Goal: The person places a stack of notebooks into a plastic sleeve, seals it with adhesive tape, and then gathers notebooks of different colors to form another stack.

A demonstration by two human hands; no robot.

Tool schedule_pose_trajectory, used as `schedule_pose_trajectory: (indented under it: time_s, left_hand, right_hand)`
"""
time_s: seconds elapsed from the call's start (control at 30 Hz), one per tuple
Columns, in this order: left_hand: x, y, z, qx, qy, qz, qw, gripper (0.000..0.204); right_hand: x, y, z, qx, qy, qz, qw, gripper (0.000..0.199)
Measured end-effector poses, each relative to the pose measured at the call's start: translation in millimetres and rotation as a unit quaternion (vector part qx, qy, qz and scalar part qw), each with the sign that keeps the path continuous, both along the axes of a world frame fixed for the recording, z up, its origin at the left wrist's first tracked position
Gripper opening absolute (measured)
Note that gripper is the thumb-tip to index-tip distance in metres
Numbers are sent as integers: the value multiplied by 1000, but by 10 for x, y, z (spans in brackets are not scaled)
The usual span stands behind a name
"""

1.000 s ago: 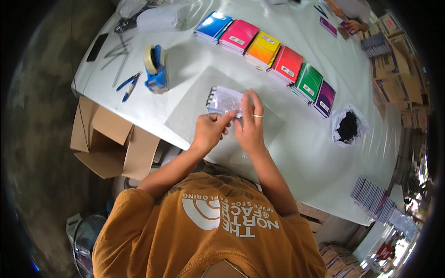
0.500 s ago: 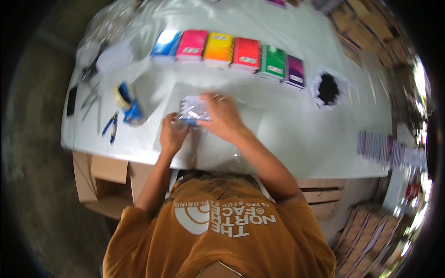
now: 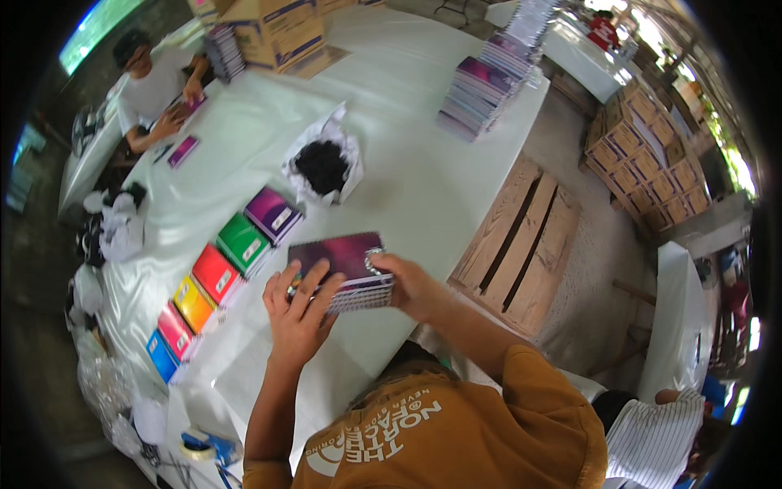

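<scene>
Holding, two hands: one stack of purple-covered wire-bound notebooks [image 3: 336,254], on the near side of the white bag [image 3: 349,155] of black pieces. Left hand [image 3: 301,314]: fingers spread over the cover at one end. Right hand [image 3: 409,287]: clamped on the opposite end, thumb uppermost. Hands apart from each other, both in contact with the stack.

Hazards, as judged: the loose notebooks could slide out of line or fan if pressure at the ends turns uneven; wire loops could snag on one another if the layers shift; a swing away from the body could knock the white bag and spill its contents.

Count, placed from the white bag:
- White bag: one; black pieces too many and too small to tally.
- Held stack: one; notebooks in it cannot be counted.
- Coloured notebook piles, in a row running from just beside the bag toward the near left: six, being one purple [image 3: 272,213], one green [image 3: 243,243], one red [image 3: 215,272], one yellow [image 3: 194,304], one pink [image 3: 174,328], one blue [image 3: 163,355].
- Purple notebook lying flat [image 3: 184,151], left of the bag: one.
- Slatted wooden pallet [image 3: 509,253], right of the bag, on the floor: one.
- Blue tape dispenser [image 3: 220,447], well to the near left: one.
</scene>
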State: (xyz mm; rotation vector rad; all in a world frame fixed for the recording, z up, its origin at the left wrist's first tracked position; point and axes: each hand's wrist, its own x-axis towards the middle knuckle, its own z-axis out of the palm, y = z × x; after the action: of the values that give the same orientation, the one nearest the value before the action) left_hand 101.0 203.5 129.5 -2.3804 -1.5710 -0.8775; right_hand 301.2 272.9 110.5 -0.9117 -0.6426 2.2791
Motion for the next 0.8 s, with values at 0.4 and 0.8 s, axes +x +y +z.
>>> schedule_pose_trajectory:
  time_s: [0.4, 0.8]
  left_hand:
    - [221, 498, -112, -171, -193, 27, 966, 48]
    - [-224, 64, -419, -189, -214, 244, 927, 48]
  right_hand:
    - [2201, 3529, 770, 218, -175, -445, 851, 36]
    - [1619, 3863, 4, 603, -763, -215, 90, 65]
